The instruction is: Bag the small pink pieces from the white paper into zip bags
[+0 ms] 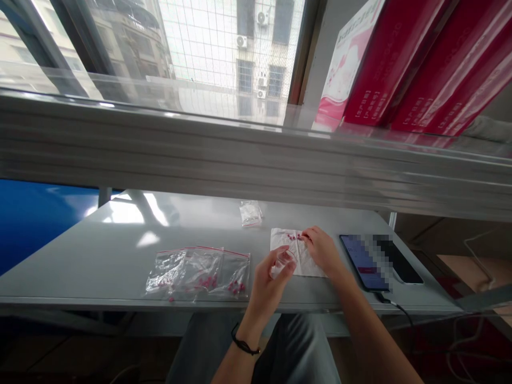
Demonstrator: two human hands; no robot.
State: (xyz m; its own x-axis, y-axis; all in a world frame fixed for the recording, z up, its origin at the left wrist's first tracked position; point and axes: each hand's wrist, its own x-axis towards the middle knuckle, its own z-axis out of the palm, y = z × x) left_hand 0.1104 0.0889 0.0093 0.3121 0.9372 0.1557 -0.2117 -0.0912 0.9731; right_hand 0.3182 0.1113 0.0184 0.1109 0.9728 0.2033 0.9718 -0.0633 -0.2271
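My left hand is closed around a small clear plastic cup, held just above the near part of a white paper sheet. On the sheet's far half lie several small red pieces. My right hand reaches over the sheet's right side, its fingers together at the right end of the red pieces. Whatever is between those fingertips is too small to make out. To the left, overlapping clear zip bags lie flat with several red pieces inside. A loose red piece is at the table's front edge.
Beyond the paper, a small clear bag lies on the grey table. Two phones lie at the right, the nearer phone with a cable plugged in. Above, a shelf spans the view, carrying red boxes.
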